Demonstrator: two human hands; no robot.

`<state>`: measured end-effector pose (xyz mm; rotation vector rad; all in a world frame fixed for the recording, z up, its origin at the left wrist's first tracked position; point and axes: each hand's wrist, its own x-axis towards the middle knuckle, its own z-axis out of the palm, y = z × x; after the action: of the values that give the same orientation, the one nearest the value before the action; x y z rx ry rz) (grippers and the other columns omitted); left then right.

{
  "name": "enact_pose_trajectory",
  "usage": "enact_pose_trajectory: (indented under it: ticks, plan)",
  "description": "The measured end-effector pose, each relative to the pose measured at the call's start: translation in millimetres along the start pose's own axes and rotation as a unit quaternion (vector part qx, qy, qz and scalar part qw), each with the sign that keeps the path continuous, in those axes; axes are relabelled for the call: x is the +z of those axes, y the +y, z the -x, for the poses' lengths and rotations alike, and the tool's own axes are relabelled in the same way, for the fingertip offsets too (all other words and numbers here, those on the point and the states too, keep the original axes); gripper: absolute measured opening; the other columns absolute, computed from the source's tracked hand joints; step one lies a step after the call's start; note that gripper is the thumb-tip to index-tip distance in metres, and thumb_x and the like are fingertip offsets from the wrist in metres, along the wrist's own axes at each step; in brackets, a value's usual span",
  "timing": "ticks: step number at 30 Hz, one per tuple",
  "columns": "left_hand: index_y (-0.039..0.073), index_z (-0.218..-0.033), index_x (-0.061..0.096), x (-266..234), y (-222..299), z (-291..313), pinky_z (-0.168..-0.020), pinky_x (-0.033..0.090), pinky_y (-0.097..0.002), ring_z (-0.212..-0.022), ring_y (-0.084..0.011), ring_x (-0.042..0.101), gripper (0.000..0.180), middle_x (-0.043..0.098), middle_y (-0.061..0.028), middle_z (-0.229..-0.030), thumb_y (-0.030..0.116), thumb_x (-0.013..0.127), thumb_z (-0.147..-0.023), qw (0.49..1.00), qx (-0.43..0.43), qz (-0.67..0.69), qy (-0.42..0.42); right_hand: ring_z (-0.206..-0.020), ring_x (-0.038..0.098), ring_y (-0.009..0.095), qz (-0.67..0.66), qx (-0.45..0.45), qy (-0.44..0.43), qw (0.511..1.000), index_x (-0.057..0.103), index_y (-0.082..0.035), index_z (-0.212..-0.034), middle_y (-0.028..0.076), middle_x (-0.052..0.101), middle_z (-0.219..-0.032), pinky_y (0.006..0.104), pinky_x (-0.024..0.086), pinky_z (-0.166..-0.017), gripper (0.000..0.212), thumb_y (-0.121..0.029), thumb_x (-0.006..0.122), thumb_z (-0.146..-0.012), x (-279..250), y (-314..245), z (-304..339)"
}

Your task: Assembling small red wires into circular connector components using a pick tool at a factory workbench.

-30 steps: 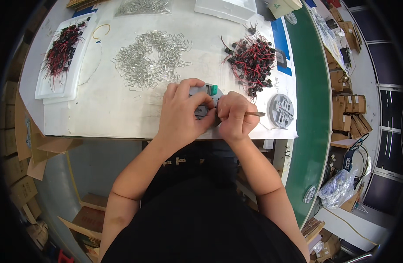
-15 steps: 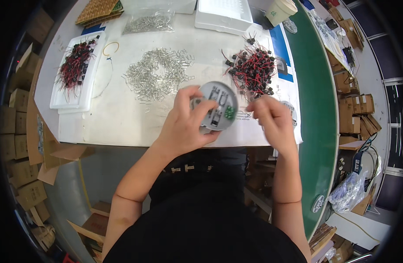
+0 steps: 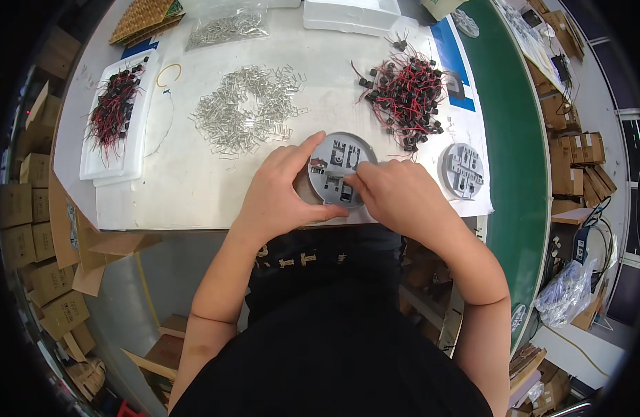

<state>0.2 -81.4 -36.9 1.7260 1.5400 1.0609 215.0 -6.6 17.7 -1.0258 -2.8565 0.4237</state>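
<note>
A round grey plastic housing [image 3: 343, 142] with several slots and small fittings inside is near the table's front edge. My left hand [image 3: 281, 184] grips it by its left rim, thumb below and fingers above. Over the right part of the housing, my right hand [image 3: 396, 198] is closed with its fingertips pressed down inside; what they hold, if anything, is hidden. Beyond my right hand lies a heap of black buzzer-like parts with red and black wires [image 3: 407, 97]. A pile of small bent metal clips [image 3: 247, 111] spreads out beyond my left hand.
A second round grey housing [image 3: 463, 171] lies at the table's right edge. To the left, a white foam tray [image 3: 128, 163] holds more wired black parts. A bag of metal clips [image 3: 229, 28] and a white foam box [image 3: 351, 17] stand at the back.
My right hand has moved left from beside the wired heap onto the housing. The left hand keeps its hold, its thumb now off the housing's inner face. The view has shifted slightly.
</note>
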Motion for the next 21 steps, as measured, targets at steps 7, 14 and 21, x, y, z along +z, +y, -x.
enact_pose_trajectory:
  ticks: [7,14,21]
  plan:
    - [0.001,-0.146,0.059,2.7,-1.6,1.5,-0.087,0.053,-0.0417,-0.092,-0.0309,0.061,0.108,0.070,-0.0111,-0.098,0.037,0.102,-0.054,0.998,0.038,-0.040,0.028,-0.061,0.068,0.041,-0.019,0.027,-0.026,0.999,0.068,-0.004,-0.079,0.019,0.066,-0.064,0.0513,0.054,-0.058,0.037,-0.031,0.063,-0.104,2.1,-3.6,-5.9]
    - [0.002,-0.147,0.058,3.0,-2.9,1.6,-0.087,0.053,-0.0421,-0.090,-0.0310,0.062,0.109,0.069,-0.0111,-0.097,0.038,0.102,-0.055,0.998,0.040,-0.024,0.029,-0.065,0.069,0.042,-0.045,0.019,-0.029,0.998,0.069,-0.006,-0.082,0.019,0.068,-0.067,0.0531,0.055,-0.062,0.035,-0.031,0.062,-0.104,2.9,-1.4,-7.0]
    - [0.002,-0.148,0.057,5.3,-6.0,2.7,-0.086,0.053,-0.0428,-0.090,-0.0316,0.063,0.108,0.068,-0.0116,-0.096,0.037,0.101,-0.056,0.997,0.060,-0.027,0.038,-0.068,0.070,0.042,-0.050,0.018,-0.043,0.998,0.073,-0.007,-0.088,0.019,0.068,-0.069,0.0525,0.056,-0.065,0.030,-0.030,0.061,-0.104,2.9,-1.8,-9.7]
